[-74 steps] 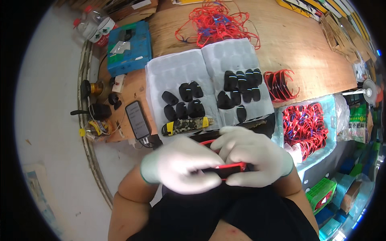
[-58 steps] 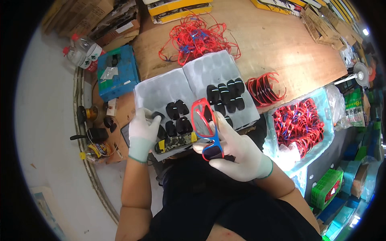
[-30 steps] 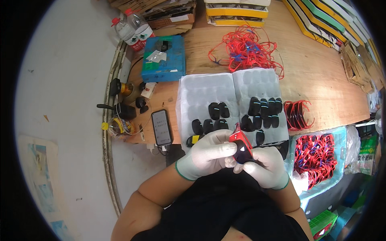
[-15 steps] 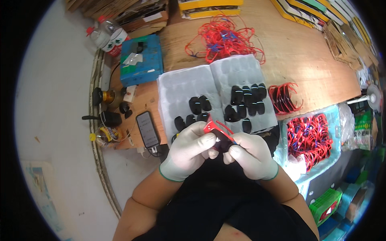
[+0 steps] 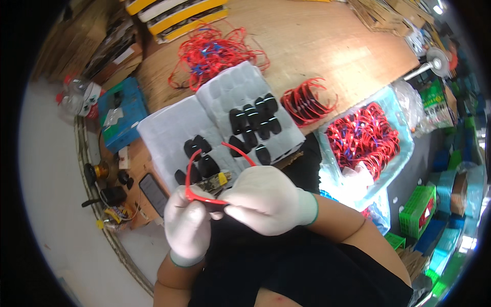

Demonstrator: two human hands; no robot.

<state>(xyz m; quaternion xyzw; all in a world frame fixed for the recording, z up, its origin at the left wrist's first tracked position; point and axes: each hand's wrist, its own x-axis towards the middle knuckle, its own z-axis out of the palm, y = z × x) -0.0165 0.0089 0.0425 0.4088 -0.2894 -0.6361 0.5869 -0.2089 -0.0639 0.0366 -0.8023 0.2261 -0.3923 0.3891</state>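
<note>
Both my hands wear white gloves and meet just below the table's edge. My left hand [image 5: 188, 225] and my right hand [image 5: 264, 199] pinch a thin red curved band [image 5: 193, 179] between them; its two arms rise toward the trays. Just beyond lie two white moulded trays [image 5: 169, 135], side by side, holding several black oval parts [image 5: 253, 123]. A small yellow-and-green circuit board [image 5: 215, 181] lies at the near edge of the left tray, right behind my fingers.
A tangled heap of red bands [image 5: 215, 51] lies behind the trays, a smaller bundle [image 5: 307, 100] to their right. A clear bag of red bands [image 5: 365, 140] hangs at the right. A blue box [image 5: 120, 120], a black phone [image 5: 153, 194] and small tools sit left.
The red band was folded tight between my hands before; now its two arms stand spread open above my fingers. The view has swung, so the trays sit tilted.
</note>
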